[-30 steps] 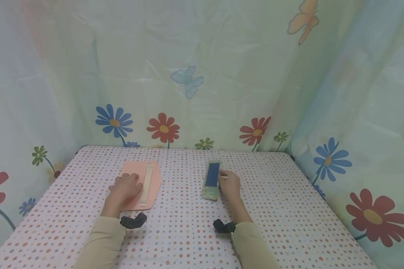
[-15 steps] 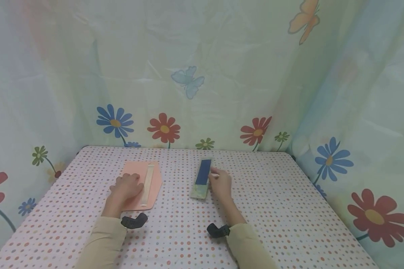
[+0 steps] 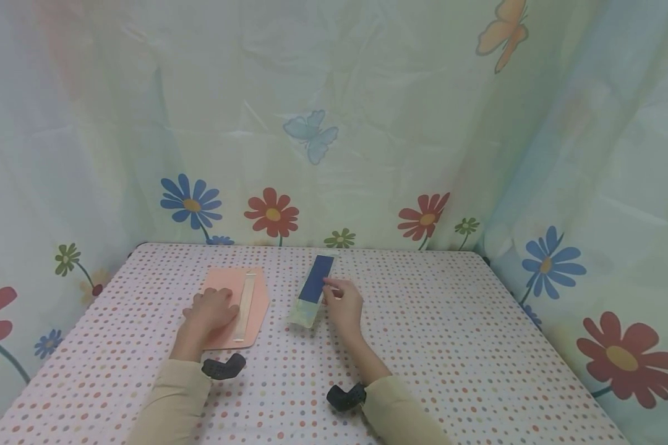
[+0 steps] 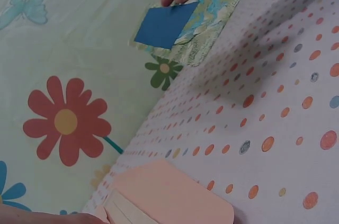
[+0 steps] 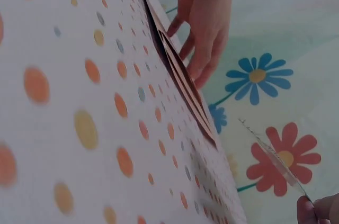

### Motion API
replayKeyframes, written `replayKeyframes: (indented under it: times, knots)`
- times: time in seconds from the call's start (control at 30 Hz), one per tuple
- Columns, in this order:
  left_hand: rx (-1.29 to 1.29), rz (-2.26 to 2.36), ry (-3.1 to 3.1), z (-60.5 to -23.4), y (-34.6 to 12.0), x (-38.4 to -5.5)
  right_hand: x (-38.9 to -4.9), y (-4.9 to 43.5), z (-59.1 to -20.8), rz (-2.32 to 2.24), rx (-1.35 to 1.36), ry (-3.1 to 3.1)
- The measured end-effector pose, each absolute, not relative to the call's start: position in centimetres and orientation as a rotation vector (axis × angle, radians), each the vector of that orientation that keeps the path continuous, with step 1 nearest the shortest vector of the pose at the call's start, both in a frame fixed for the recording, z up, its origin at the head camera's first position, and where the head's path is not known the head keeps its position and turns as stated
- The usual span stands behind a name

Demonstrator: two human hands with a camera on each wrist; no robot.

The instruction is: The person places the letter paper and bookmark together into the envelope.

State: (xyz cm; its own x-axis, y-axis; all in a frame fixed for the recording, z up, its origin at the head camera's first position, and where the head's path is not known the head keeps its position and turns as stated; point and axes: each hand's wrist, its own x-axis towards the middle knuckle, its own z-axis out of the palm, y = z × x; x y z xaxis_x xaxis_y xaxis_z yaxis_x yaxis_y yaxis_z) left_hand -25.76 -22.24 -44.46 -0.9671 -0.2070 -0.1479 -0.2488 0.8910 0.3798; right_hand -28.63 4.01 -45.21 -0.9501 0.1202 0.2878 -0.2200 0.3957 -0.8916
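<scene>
My left hand (image 3: 210, 312) rests on a flat pink envelope-shaped piece (image 3: 261, 303) lying on the table. A pale strip (image 3: 245, 306) runs along the piece, right of the fingers. In the right wrist view, the left hand's fingers reach down to its upper side, and its edge shows several thin layers. To the right, my right hand (image 3: 345, 306) pinches the long edge of a narrow card (image 3: 305, 313). Green, white and light-blue textured paint covers the card, with a dark blue rectangle (image 4: 164, 27) on it. The card is held tilted above the table, its shadow falling beneath.
A white cloth with coloured dots covers the table (image 3: 451, 346). Behind and beside it hang pale curtains (image 3: 367, 93) printed with flowers and butterflies. A black device (image 3: 223, 367) is worn on the left wrist, another black device (image 3: 346, 397) on the right.
My right hand has carried the card leftward, closer to the pink piece, and the card has tilted more. The left hand and the pink piece have stayed in place.
</scene>
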Motion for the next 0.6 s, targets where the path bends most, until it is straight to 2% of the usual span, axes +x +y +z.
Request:
replayKeyframes:
  times: [0.33,0.6]
  knots:
    - [-0.361,0.644,2.929,-44.4,-22.1,-25.9,-27.1,2.2,-45.6,1.695,0.115,-2.411]
    - [-0.352,0.659,2.912,-44.1,-22.0,-25.6,-26.6,1.7,-46.3,1.615,0.265,-2.55]
